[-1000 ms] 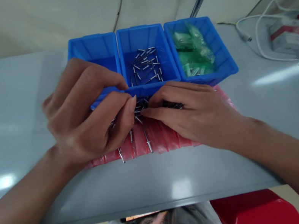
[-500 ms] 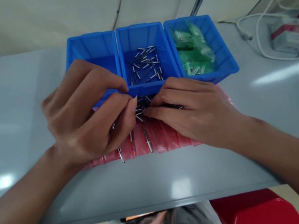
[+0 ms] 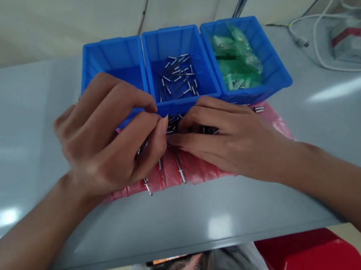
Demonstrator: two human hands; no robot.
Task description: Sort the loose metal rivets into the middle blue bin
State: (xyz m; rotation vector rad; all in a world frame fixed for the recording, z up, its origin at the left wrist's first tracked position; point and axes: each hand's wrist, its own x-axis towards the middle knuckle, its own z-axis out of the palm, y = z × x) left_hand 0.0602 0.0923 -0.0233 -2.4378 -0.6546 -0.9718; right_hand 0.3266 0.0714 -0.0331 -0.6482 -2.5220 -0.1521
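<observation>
Pink plastic bags (image 3: pixel 193 167) lie in front of the blue bins, with dark and silver rivets (image 3: pixel 173 124) heaped on them. Over their left part is my left hand (image 3: pixel 111 138), its fingers curled and thumb pressed to the index finger; whatever the pinch holds is too small to make out. My right hand (image 3: pixel 232 135) rests over the rivets, fingers bent and pointing left, its fingertips among them beside my left thumb. What it grips is hidden. A few single rivets (image 3: pixel 181 172) lie on the pink plastic near the front.
Three blue bins stand in a row: the left one (image 3: pixel 114 56) partly hidden, the middle one (image 3: pixel 176 42) with loose rivets, the right one (image 3: pixel 272 63) with green bags. A white cable (image 3: pixel 319 50) and a box (image 3: pixel 355 39) are at right. A red stool (image 3: pixel 317 255) stands below the table.
My right fingertips have shifted slightly left, closer to my left thumb. Rivets at the right end of the pink bags now show. The view has moved a little.
</observation>
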